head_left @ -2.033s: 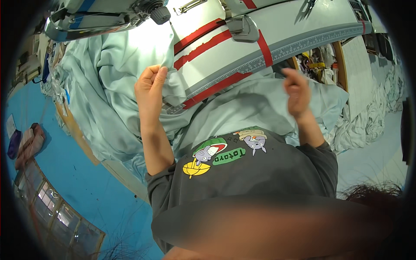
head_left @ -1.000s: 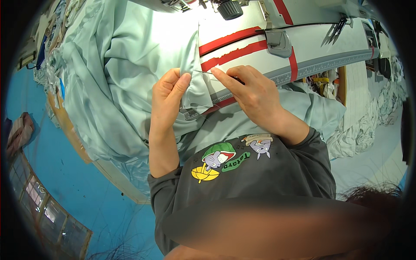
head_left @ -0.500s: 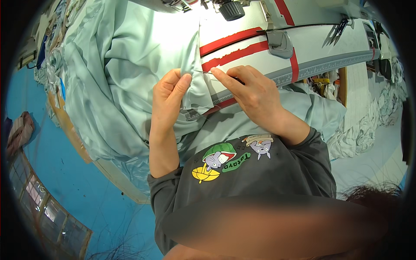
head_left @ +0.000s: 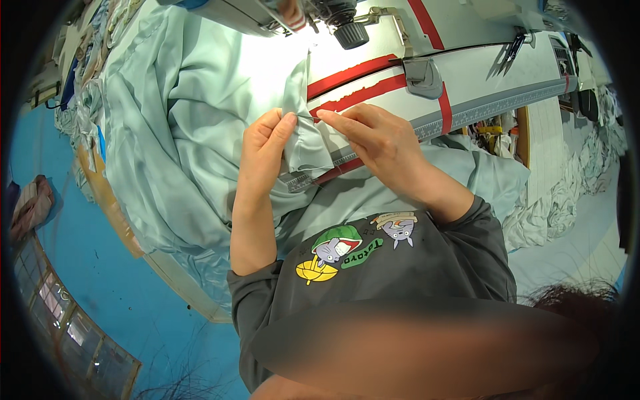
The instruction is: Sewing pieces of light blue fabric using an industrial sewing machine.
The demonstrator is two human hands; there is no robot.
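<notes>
Pale green satiny cloth (head_left: 193, 127) lies in loose folds over the left of the sewing table and hangs toward my lap. My left hand (head_left: 262, 150) is closed on it, pinching its edge between thumb and fingers. Just to the right, my right hand (head_left: 383, 140) is closed around a thin pointed tool (head_left: 305, 117), whose slim tip reaches toward the pinched edge. My fingers hide most of the tool, so its exact kind cannot be told.
A sewing machine (head_left: 230, 15) with a dark knob (head_left: 351, 35) stands at the far side under bright light. Red tape (head_left: 363, 92) and a ruler strip (head_left: 513, 101) cross the table. Dark pointed snips (head_left: 512, 53) lie at far right. Crumpled cloth (head_left: 550, 193) is heaped at right.
The view has shifted, showing more of the sewing machine. My right fingertips are slightly closer to my left hand, which keeps its pinch on the cloth.
</notes>
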